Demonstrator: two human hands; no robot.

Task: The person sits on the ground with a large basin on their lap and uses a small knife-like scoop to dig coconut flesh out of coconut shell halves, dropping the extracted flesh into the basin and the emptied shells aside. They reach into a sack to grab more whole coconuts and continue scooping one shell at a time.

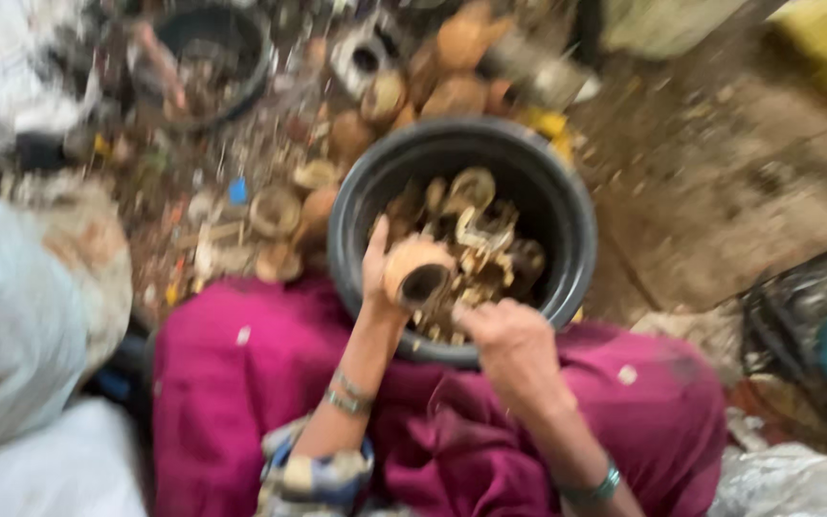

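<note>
The left hand (378, 273) grips a small brown clay cup (416, 271), its dark mouth tilted toward the person, over the near rim of a round black plastic tub (567, 206) heaped with brownish broken pieces (476, 239). The right hand (509, 335) is clenched at the tub's near edge; what it holds is too blurred to tell. A second black tub (241, 38) with debris stands at the far left.

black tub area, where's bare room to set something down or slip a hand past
Bare floor lies right of the black tub. The magenta cloth on the lap is open too. Crowded: the tub's inside, under the left hand holding a clay cup, and the pot pile behind.
</note>
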